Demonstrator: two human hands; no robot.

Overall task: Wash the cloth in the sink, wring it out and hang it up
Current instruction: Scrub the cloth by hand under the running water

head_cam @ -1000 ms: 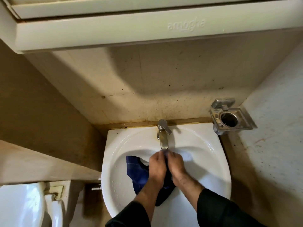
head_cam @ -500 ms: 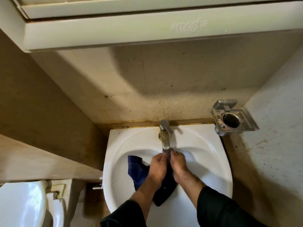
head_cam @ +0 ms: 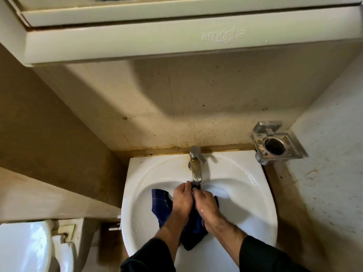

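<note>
White sink (head_cam: 255, 193) seen from above, holding a dark blue cloth (head_cam: 160, 203) that lies bunched in the basin under the spout of the tap (head_cam: 196, 167). Left hand (head_cam: 181, 199) and right hand (head_cam: 206, 203) meet just below the spout, fingers curled and pinching the top of the cloth between them; the rest trails toward the near rim. Metal holder (head_cam: 275, 146) on the right wall, its round cup dark inside, contents not discernible. Toilet cistern (head_cam: 25, 246) at lower left, cut off by the frame. Whether water runs cannot be made out
</note>
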